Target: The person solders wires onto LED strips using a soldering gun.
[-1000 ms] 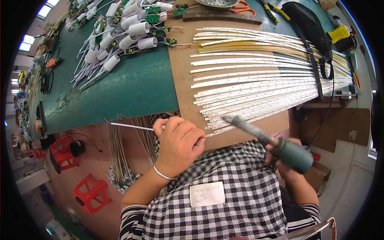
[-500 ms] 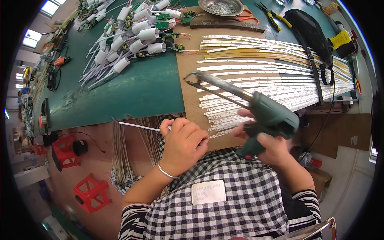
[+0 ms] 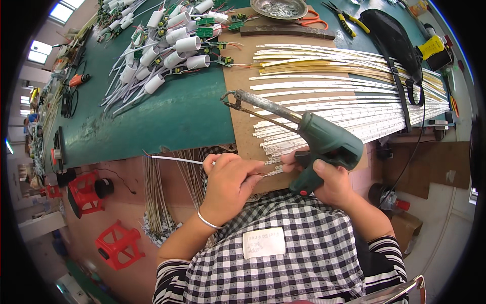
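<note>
The left hand [image 3: 230,177] is closed in a narrow pinch around a white cable [image 3: 177,159], whose far end sticks out to the left past the front edge of the table; that hand has barely moved over the last second. Its thumb and fingertips are beside the near end of the front LED strip [image 3: 275,172], though whether they touch it cannot be told. The right hand [image 3: 331,182] is wrapped around the handle of a dark green soldering gun [image 3: 331,139]. A second ago the gun was a blur low at the right, its tip over the strip ends; half a second ago it had swung up, and now it sits slightly further left, its metal tip over the border between the brown board [image 3: 239,81] and the green tabletop [image 3: 187,111]. The right hand's foremost fingers have come closer to the strip ends, near the left hand. Beyond, the other LED strips [image 3: 324,121] remain fanned across the board. The pile of white plastic tubes [image 3: 177,35] with green circuit boards [image 3: 205,32], the metal dish [image 3: 278,9], the orange-handled scissors [image 3: 316,23] and the pliers [image 3: 347,25] look undisturbed at the back.
</note>
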`<state>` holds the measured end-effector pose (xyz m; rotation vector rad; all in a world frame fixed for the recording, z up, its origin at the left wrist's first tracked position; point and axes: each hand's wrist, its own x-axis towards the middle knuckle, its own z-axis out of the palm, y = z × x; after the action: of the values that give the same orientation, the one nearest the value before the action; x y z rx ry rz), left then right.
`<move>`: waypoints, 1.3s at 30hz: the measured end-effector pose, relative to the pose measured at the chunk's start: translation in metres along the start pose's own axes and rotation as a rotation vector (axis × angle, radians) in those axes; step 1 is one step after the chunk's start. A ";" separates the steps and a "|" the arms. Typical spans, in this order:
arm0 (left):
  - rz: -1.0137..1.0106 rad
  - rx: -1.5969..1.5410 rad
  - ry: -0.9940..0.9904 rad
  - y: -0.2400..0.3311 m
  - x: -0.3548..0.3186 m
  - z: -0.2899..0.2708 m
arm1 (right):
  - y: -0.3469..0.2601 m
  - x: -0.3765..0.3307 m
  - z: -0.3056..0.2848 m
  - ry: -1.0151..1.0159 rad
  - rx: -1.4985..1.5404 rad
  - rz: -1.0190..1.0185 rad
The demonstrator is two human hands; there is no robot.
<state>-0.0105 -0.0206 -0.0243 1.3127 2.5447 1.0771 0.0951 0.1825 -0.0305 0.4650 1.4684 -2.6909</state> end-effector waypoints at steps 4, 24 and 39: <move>-0.003 -0.058 0.012 -0.005 -0.002 0.002 | 0.001 -0.002 0.001 0.011 0.035 0.004; -0.112 0.109 0.033 0.009 -0.004 0.022 | 0.003 0.000 0.002 -0.031 0.047 -0.018; -0.112 -0.006 0.085 0.005 -0.003 0.025 | -0.021 -0.105 -0.062 -0.004 -0.944 -0.077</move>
<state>0.0041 -0.0070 -0.0410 1.1311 2.6371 1.1413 0.2060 0.2342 -0.0154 0.3186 2.4935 -1.6942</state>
